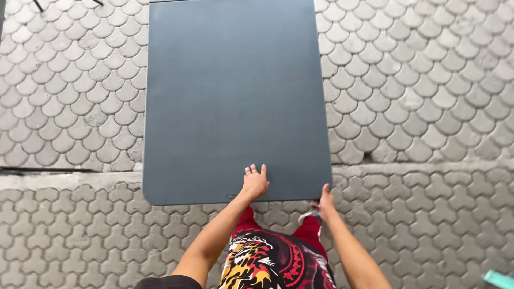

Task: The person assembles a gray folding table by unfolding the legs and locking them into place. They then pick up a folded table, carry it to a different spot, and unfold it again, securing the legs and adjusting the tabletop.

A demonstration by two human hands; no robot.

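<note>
A dark grey rectangular table top (230, 91) with rounded corners fills the upper middle of the head view. My left hand (254, 182) rests flat on its near edge, fingers apart, palm down. At the table's near right corner, my right hand (324, 200) curls around the edge, thumb on top and fingers hidden underneath. Below the hands I see my red patterned shorts (273, 257).
Grey interlocking paving stones (428, 107) cover the ground all around the table. A concrete strip (64, 179) crosses the paving at the level of the table's near edge. A pale green object (500, 279) pokes in at the bottom right corner.
</note>
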